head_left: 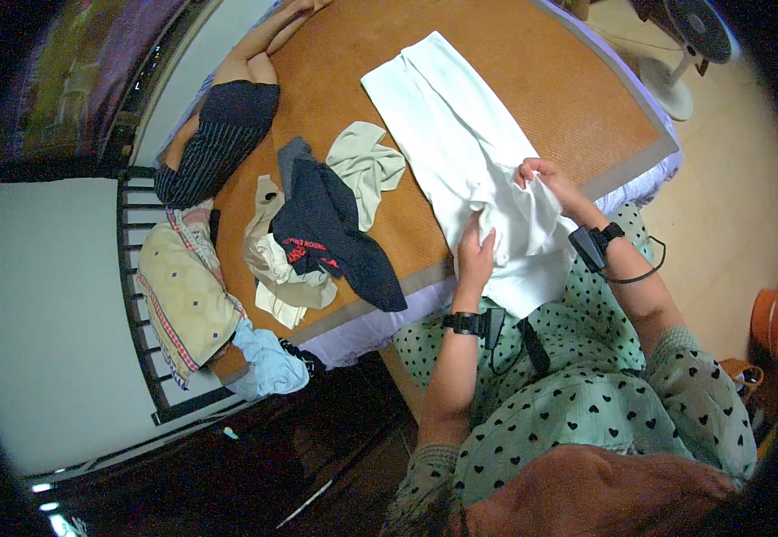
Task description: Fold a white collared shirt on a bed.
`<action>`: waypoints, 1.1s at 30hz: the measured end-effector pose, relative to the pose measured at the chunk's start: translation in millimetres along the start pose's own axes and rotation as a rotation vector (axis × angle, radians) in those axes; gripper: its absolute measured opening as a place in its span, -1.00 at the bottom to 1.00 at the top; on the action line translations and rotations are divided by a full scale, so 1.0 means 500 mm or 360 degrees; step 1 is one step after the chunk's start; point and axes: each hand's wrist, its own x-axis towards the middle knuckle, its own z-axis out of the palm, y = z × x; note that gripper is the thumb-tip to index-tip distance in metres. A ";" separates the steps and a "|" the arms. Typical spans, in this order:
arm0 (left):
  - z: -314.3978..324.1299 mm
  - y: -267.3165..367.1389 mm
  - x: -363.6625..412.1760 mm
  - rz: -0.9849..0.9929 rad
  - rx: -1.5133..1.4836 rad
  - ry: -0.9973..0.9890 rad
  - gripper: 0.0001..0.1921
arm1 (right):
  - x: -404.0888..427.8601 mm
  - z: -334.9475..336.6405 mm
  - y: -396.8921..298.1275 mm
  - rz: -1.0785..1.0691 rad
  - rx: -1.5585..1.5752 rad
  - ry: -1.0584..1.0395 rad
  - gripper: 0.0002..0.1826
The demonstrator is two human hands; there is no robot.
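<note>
White trousers (456, 127) lie lengthwise on the brown woven bed mat (563, 87), their near end bunched up and hanging over my lap. My left hand (476, 252) grips a fold of the white cloth near the bed's edge. Farther right, my right hand (543, 178) pinches another part of the same cloth. Left of the trousers is a loose heap: a dark navy garment with red lettering (335, 221), a pale grey-green garment (365, 158), a beige garment (261, 215) and cream cloth (281, 309).
Another person in dark striped clothes (228, 134) lies along the bed's far left side. A patterned pillow (187, 295) and light blue cloth (271, 359) are by the black bed rails (140, 295). An electric fan (687, 47) stands on the floor at upper right.
</note>
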 end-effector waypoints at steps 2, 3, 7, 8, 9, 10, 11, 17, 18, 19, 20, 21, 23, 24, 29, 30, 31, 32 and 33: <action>0.017 -0.001 0.009 0.0200 0.0360 -0.0194 -0.59 | 0.000 -0.005 0.008 0.0011 0.0502 -0.0083 -0.90; 0.026 0.005 0.012 0.0395 0.0721 -0.0399 -0.55 | -0.001 -0.003 0.006 0.0012 0.0501 -0.0082 -0.90; 0.051 0.021 0.001 0.0378 0.1248 -0.0644 -0.54 | -0.003 0.033 -0.018 0.0109 0.0274 -0.0051 -0.96; 0.050 0.019 0.001 0.0420 0.1147 -0.0590 -0.56 | 0.001 0.035 -0.018 0.0118 0.0184 -0.0025 -0.96; 0.050 0.016 -0.001 0.0463 0.1046 -0.0537 -0.58 | 0.002 0.035 -0.019 0.0127 0.0095 0.0003 -0.96; 0.048 0.012 -0.003 0.0458 0.1044 -0.0537 -0.58 | 0.002 0.033 -0.020 0.0131 0.0096 0.0001 -0.96; 0.046 0.008 -0.005 0.0513 0.0993 -0.0524 -0.60 | 0.002 0.029 -0.021 0.0067 0.0070 0.0040 -0.96; 0.057 -0.015 -0.036 0.0542 0.0763 -0.0157 -0.60 | 0.005 0.004 -0.021 -0.0110 0.0195 0.0174 -0.95; 0.060 -0.008 -0.039 0.0560 0.0796 -0.0135 -0.56 | 0.002 0.004 -0.026 -0.0141 0.0281 0.0228 -0.93; 0.067 0.012 -0.040 0.0559 0.0787 -0.0138 -0.56 | -0.005 -0.001 -0.029 -0.0172 0.0366 0.0290 -0.90; 0.076 0.032 -0.040 0.0501 0.0889 -0.0198 -0.52 | -0.004 -0.027 -0.012 -0.0209 0.0486 0.0208 -0.83; 0.080 0.046 -0.039 0.0442 0.0992 -0.0254 -0.47 | -0.003 -0.046 -0.003 -0.0205 0.0480 0.0209 -0.83; 0.091 0.043 -0.038 0.0464 0.1196 -0.0216 -0.47 | 0.006 -0.070 0.007 -0.0248 0.0700 -0.0049 -0.83; 0.095 0.035 -0.037 0.0485 0.1406 -0.0182 -0.46 | 0.018 -0.065 0.003 -0.0340 0.0742 -0.0135 -0.85; 0.081 -0.001 -0.027 0.0404 0.1224 0.0032 -0.59 | 0.007 -0.042 -0.007 -0.0190 0.0978 0.0023 -0.91; 0.072 0.006 -0.024 0.0217 0.0906 0.0091 -0.63 | -0.001 -0.045 -0.007 -0.0109 0.0971 0.0168 -0.91; 0.065 0.013 -0.019 0.0231 0.0671 0.0230 -0.65 | -0.003 -0.051 -0.003 -0.0108 0.0971 0.0177 -0.91; 0.061 0.021 -0.019 0.0246 0.0480 0.0238 -0.72 | -0.003 -0.060 0.002 -0.0090 0.1171 0.0081 -0.92; 0.054 0.030 -0.018 0.0260 0.0294 0.0257 -0.79 | 0.000 -0.061 0.003 -0.0070 0.1373 -0.0027 -0.93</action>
